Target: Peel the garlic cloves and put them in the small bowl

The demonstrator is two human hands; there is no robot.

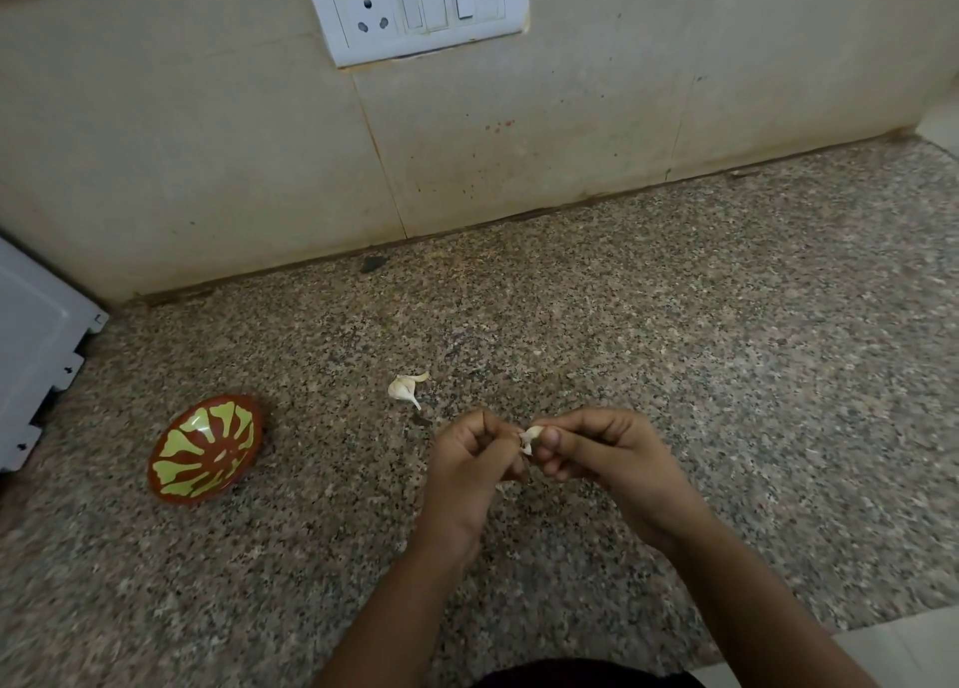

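Both hands meet over the speckled granite counter. My left hand (pixel 475 459) and my right hand (pixel 597 454) pinch one small white garlic clove (pixel 532 437) between their fingertips, with a bit of skin sticking out below it. Another unpeeled garlic clove (pixel 403 389) lies on the counter just beyond and left of my hands. The small bowl (pixel 205 451), reddish-brown with a yellow-green petal pattern, sits tilted on the counter to the left, about a hand's width from my left hand. I see nothing inside it.
A tiled wall (pixel 467 142) with a white socket and switch panel (pixel 415 8) rises behind the counter. A white appliance (pixel 31 355) stands at the left edge. A dark speck (pixel 372 264) lies by the wall joint.
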